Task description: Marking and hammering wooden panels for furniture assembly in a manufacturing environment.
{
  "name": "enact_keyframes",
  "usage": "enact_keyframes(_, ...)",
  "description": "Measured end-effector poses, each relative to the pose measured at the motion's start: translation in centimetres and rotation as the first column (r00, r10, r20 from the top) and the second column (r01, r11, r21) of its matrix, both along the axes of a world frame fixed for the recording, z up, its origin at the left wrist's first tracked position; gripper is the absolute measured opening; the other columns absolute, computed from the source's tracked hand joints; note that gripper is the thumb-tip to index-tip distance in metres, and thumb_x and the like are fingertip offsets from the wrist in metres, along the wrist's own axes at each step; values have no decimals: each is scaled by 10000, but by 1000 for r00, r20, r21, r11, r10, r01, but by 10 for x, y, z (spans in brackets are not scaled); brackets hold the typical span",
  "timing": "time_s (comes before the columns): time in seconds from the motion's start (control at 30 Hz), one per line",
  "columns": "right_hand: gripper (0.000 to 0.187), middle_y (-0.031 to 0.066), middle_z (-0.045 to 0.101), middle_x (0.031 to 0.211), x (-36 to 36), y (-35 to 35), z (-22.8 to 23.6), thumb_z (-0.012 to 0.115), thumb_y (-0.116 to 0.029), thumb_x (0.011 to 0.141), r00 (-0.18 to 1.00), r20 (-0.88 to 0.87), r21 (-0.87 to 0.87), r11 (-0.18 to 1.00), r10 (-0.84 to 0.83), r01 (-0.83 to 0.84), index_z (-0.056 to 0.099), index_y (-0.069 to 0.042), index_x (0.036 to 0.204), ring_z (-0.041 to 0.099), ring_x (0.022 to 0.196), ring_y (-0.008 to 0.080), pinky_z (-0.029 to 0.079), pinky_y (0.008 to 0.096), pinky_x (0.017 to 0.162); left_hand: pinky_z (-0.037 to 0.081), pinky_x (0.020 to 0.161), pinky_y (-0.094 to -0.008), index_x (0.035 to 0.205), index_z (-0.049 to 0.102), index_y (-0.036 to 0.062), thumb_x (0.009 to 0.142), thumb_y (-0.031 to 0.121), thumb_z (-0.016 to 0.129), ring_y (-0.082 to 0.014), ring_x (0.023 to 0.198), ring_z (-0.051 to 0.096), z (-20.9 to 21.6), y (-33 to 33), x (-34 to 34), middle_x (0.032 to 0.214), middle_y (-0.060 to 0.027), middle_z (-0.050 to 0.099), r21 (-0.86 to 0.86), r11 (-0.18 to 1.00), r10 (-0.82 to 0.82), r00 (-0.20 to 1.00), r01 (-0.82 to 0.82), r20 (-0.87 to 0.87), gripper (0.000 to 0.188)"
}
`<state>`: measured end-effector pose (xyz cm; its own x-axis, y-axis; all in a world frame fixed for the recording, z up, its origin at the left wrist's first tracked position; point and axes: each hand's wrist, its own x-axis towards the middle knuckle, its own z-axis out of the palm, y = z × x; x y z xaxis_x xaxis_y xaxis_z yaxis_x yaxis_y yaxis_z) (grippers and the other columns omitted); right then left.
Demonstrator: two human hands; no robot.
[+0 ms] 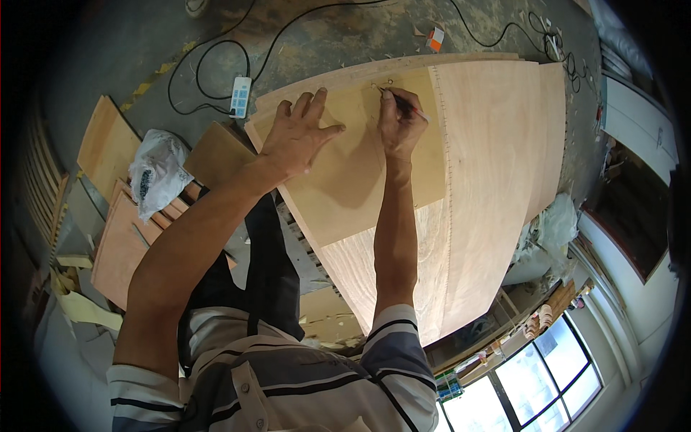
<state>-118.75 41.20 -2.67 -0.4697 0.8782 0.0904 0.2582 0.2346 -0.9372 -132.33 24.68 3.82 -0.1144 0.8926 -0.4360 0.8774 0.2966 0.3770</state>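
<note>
A tan sheet of board (pixel 345 209) lies flat on top of a stack of pale plywood sheets (pixel 489 173). Fingers spread, my left hand (pixel 299 138) rests on the left part of the tan sheet and holds nothing. My right hand (pixel 400 129) grips a dark pen (pixel 409 107) with some red near its back end. The pen's tip points at the sheet's far edge, beside small marks (pixel 390 82). Whether the tip touches the surface is too small to tell.
Beyond the stack, a power strip (pixel 240 97) with looping black cables and an orange-and-white box (pixel 435 39) lie on the floor. To the left are a white plastic bag (pixel 157 169) and wooden panels (pixel 108 137). Clear plastic wrap (pixel 551 227) lies at the right.
</note>
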Motion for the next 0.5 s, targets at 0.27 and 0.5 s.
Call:
enact_keyframes(0.27, 81, 89, 695, 807, -6, 2, -1, 693, -38, 870, 999, 37, 43, 999, 21, -23, 673, 8, 933, 669, 731, 121, 539, 249, 682, 310, 1082, -507, 1342, 560, 364, 532, 225, 896, -355, 1418, 231, -3, -2, 0, 1551, -162, 214, 19, 1000, 7, 1000, -7, -7, 888)
enact_keyframes(0.5, 68, 113, 662, 778, -14, 2, 10, 672, -2, 862, 983, 152, 287, 948, 99, -140, 633, 8, 916, 673, 678, 183, 546, 269, 642, 305, 1087, -511, 1351, 552, 369, 528, 221, 898, -355, 1418, 234, -6, -3, -1, 1557, -161, 204, 25, 1000, 13, 1000, -13, -10, 905)
